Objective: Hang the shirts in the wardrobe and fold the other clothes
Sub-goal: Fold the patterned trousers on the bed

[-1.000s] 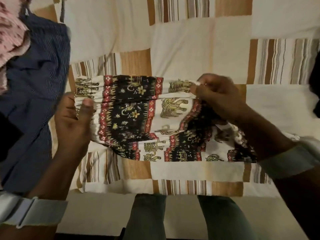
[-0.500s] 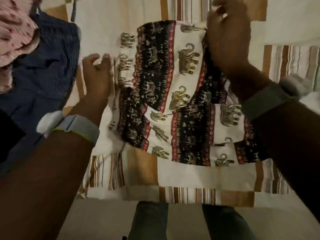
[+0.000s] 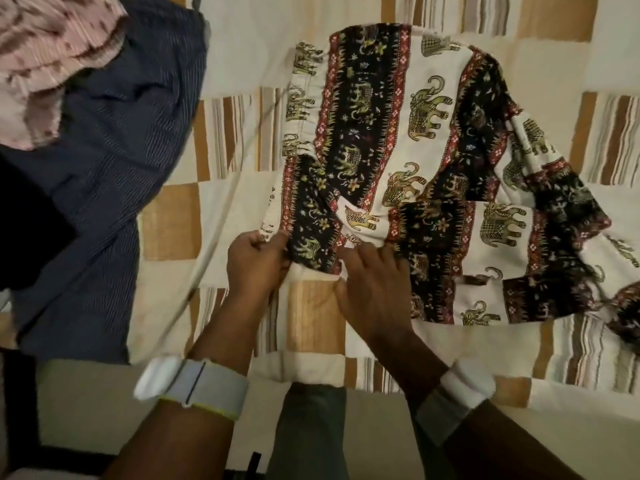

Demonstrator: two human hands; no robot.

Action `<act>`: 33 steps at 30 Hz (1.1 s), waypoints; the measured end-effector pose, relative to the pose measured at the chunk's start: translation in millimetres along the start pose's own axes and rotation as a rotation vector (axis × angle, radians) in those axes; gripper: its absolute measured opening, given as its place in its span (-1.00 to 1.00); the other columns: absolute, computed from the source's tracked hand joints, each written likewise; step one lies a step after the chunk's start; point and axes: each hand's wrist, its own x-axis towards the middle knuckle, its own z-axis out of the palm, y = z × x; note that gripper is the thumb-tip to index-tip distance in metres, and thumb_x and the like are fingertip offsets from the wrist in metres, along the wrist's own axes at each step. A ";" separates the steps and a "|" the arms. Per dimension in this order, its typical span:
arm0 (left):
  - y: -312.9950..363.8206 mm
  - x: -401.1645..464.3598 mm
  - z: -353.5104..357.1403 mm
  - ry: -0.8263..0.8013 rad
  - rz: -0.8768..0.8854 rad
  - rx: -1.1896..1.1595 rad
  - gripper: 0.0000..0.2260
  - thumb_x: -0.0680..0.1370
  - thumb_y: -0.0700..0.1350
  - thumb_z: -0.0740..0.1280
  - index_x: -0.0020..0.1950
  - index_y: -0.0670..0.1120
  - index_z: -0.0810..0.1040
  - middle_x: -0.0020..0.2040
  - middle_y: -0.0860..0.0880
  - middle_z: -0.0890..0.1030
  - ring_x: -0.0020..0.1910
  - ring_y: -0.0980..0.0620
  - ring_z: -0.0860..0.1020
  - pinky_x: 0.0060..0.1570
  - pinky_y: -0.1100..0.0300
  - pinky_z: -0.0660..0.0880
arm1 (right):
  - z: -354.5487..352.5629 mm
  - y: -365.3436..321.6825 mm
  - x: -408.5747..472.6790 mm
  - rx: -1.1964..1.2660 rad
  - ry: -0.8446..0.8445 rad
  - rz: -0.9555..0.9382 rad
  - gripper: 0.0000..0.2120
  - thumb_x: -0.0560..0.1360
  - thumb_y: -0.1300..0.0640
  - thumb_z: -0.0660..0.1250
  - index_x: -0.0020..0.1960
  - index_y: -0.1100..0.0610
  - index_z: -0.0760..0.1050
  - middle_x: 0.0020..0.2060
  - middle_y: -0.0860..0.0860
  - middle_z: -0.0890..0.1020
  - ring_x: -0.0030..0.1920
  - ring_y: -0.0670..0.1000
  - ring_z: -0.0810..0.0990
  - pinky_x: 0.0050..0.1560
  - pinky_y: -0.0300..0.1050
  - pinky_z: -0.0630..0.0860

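A bed covered by a cream, tan and brown-striped patchwork bedspread point(image 3: 346, 320) fills most of the head view, its near edge running across the lower part of the picture. On its left side lies a large dark navy pinstriped garment point(image 3: 114, 140), spread loosely and reaching from the far edge almost to the near edge of the bed. Right of centre lies the cream, black and red elephant-print garment point(image 3: 426, 168), with its gathered elastic waistband point(image 3: 301, 98) on its left edge and its bulk rumpled and trailing off toward the right. At the far left corner a crumpled pink striped cloth point(image 3: 45, 60) lies on top of the navy garment.

Both hands meet at the near left corner of the elephant-print garment. The left hand point(image 3: 256, 261) pinches the fabric edge between thumb and curled fingers just below the waistband end. The right hand point(image 3: 370, 282), just beside it, has its fingers spread over the cloth while the thumb tucks under the near edge, so it grips the hem.

Each wrist carries a grey fabric band point(image 3: 207, 389) with a white block on it. Between the forearms, below the bed's edge, the person's legs in grey-green trousers point(image 3: 311, 427) show.
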 end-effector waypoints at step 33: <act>65.9 -122.9 232.5 -0.762 1.502 0.928 -0.66 0.52 -0.12 0.37 0.30 -0.01 0.53 0.24 -0.04 0.54 0.27 -0.09 0.49 0.24 -0.06 0.42 | -76.4 296.8 -139.3 0.149 0.350 0.440 -0.38 0.46 -0.10 0.46 0.43 0.13 0.45 0.36 0.17 0.50 0.37 0.22 0.45 0.34 0.18 0.41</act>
